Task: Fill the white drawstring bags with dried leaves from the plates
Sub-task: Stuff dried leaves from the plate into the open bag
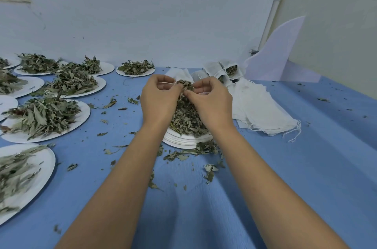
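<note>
A: What are the hands doing?

B: The left hand [161,100] and the right hand [210,102] are meeting over a stack of plates [183,141], a little beyond the middle of the scene. Both are curling their fingers and pinching white fabric. It is looking like a bag [165,82], though the hands are hiding most of it.

A: And the leaves?

B: A clump of leaves [184,84] is sitting between the two sets of fingertips, right at the bag. Below it a heap [187,118] is lying on the stack and spilling over the near rim onto the blue cloth [204,208].

A: Where are the other bags lying?

B: Empty bags [259,106] are lying in a flat pile just right of the stack, with strings trailing off the near end. Filled bags [224,69] are standing beyond them by the wall [163,14], and one is showing leaves at its mouth.

A: Anything lying to the left?

B: More plates [81,110] are spreading along the left side, each carrying leaves. Crumbs [110,104] are lying scattered on the cloth between them and the stack.

A: And far right?

B: A pale board [281,55] is leaning in the corner, touching the cloth
</note>
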`<state>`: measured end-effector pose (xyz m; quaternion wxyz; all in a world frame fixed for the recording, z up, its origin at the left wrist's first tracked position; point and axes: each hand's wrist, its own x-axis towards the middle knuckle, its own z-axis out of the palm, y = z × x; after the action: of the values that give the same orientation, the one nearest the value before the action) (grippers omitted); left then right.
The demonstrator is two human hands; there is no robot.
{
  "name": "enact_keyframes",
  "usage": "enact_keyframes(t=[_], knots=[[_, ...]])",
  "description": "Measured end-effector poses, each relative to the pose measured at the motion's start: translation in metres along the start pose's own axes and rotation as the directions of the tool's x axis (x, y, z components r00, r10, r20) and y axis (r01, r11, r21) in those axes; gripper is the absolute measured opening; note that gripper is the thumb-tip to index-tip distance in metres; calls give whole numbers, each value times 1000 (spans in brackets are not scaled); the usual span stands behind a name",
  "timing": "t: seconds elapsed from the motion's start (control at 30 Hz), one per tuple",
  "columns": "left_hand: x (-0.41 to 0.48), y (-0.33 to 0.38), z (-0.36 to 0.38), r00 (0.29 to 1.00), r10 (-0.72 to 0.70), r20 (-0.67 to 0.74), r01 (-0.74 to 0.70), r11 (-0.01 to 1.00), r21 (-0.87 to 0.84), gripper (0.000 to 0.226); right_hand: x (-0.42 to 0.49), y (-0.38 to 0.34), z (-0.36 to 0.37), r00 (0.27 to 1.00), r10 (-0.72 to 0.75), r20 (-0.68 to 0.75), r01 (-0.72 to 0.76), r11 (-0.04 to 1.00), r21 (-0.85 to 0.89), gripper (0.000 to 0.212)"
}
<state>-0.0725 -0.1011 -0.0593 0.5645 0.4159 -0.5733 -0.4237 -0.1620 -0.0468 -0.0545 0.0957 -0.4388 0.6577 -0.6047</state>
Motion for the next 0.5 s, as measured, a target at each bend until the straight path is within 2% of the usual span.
enact_keyframes(t=[0.17,0.27,0.33,0.43,0.5], knots=[[-3,1,3,991,19,131,-21,1000,14,27,0,1,1,998,3,-59,2,995,99,14],[-3,-1,3,985,-8,172,7,1000,7,33,0,0,1,1000,2,-19,0,995,100,11],[-2,-3,1,982,-20,187,24,1000,-15,35,2,-3,-1,999,32,39,-38,986,165,18],[1,-5,-2,984,-31,177,41,998,-50,28,3,-8,-3,992,44,119,-76,957,279,26],[2,-5,-3,988,-57,146,75,990,-119,22,3,-8,-3,998,13,69,-30,967,255,23]])
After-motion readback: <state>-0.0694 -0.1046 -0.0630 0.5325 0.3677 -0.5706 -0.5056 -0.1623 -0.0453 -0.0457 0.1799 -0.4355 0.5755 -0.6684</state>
